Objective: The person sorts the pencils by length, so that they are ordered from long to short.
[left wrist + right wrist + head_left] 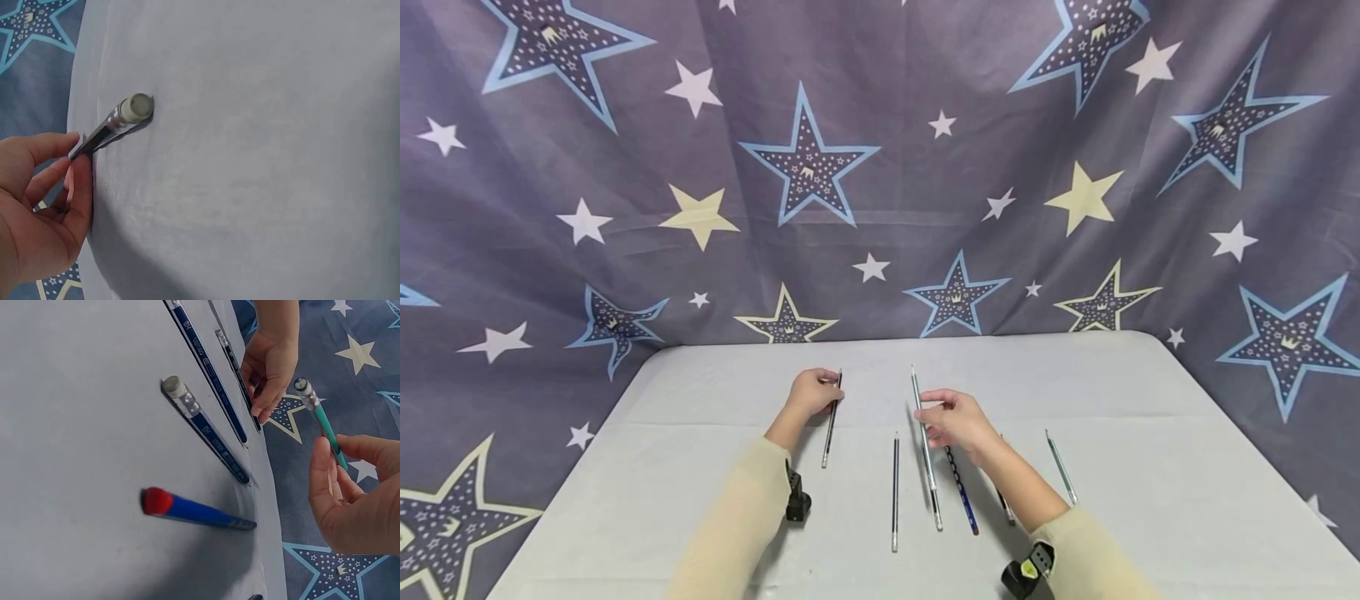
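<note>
My left hand [811, 395] pinches a dark pencil [831, 429] near its far end; the white eraser end [137, 107] points back toward the near side and lies close to the cloth. With thumb and fingertips, my right hand [961, 423] grips a green pencil [327, 431], held above the table with its eraser end toward me. Below it lies a dark blue pencil [209, 440], partly covered in the head view. Left of that is another dark blue pencil [895, 496], and to its right a blue patterned pencil [962, 493] with a red end.
Beyond my right forearm lies a pale green pencil [1061, 467]. A dark pencil [1006, 507] is partly hidden by that forearm. All rest on a white cloth-covered table [700, 500], with a star-patterned curtain [880, 192] behind its far edge.
</note>
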`<action>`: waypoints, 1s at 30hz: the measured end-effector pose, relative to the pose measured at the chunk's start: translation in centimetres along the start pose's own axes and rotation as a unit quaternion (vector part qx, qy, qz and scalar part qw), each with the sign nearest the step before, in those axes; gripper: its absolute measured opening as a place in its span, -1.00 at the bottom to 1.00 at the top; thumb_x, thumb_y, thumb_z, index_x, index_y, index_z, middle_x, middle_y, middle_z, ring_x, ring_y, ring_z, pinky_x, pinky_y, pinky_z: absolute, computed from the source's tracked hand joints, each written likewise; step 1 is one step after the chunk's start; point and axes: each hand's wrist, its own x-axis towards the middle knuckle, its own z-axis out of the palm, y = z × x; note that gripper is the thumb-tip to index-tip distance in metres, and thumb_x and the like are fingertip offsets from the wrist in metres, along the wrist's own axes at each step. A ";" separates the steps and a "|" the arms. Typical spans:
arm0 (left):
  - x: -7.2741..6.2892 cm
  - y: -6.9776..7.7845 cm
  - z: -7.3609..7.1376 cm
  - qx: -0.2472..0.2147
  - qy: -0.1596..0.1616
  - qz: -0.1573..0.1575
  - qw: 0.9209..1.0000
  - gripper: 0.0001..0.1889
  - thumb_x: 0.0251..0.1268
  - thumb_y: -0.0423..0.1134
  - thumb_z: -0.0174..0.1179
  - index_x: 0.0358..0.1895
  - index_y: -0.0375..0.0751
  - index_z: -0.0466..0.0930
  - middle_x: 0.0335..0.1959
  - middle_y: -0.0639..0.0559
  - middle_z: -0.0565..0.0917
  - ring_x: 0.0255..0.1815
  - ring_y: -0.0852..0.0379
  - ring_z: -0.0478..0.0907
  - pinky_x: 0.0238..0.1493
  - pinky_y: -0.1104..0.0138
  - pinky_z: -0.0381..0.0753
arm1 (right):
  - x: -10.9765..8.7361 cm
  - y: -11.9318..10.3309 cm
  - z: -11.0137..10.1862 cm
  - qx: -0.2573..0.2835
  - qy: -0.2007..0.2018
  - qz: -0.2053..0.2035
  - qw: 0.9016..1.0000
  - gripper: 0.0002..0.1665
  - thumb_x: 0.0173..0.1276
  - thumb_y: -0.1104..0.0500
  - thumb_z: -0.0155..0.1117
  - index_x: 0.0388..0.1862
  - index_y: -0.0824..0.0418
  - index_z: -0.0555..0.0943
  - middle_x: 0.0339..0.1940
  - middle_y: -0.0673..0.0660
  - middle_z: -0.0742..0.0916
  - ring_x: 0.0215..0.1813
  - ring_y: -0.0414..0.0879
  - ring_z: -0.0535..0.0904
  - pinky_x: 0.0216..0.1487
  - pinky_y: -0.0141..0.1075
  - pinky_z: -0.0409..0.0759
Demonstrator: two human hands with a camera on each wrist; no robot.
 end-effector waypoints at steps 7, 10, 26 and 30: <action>-0.1 -0.1 -0.2 -0.015 -0.007 0.002 1.000 -0.65 0.06 -0.38 0.25 -0.01 -0.32 0.59 -0.24 -0.17 0.60 -0.47 0.18 0.53 -0.52 0.44 0.66 | 0.5 -0.5 0.4 0.008 -0.002 0.008 1.000 -0.53 0.22 0.26 0.26 0.13 0.30 0.48 -0.38 0.09 0.54 -0.53 -0.18 0.51 -0.52 -0.44 0.64; -0.1 -0.1 -0.2 -0.015 -0.010 -0.002 1.000 -0.64 0.07 -0.38 0.25 0.01 -0.30 0.58 -0.21 -0.18 0.60 -0.46 0.18 0.54 -0.51 0.44 0.66 | 0.7 -0.8 0.6 0.009 -0.005 0.008 1.000 -0.52 0.23 0.26 0.25 0.14 0.30 0.46 -0.36 0.09 0.55 -0.54 -0.18 0.52 -0.52 -0.44 0.64; 0.0 -0.3 -0.3 -0.012 -0.006 -0.002 1.000 -0.64 0.10 -0.36 0.22 0.03 -0.28 0.56 -0.09 -0.24 0.59 -0.47 0.17 0.56 -0.50 0.43 0.67 | 2.3 -1.4 2.4 -0.007 -0.001 0.009 1.000 -0.56 0.22 0.27 0.27 0.11 0.28 0.50 -0.39 0.12 0.58 -0.57 -0.16 0.52 -0.49 -0.37 0.69; 0.1 -0.5 -0.2 -0.016 -0.003 -0.003 1.000 -0.63 0.11 -0.35 0.22 0.04 -0.27 0.57 -0.11 -0.23 0.60 -0.49 0.18 0.55 -0.51 0.43 0.66 | 2.8 -1.5 3.0 -0.012 -0.003 0.005 1.000 -0.56 0.23 0.27 0.27 0.11 0.30 0.50 -0.40 0.12 0.57 -0.58 -0.17 0.52 -0.52 -0.38 0.68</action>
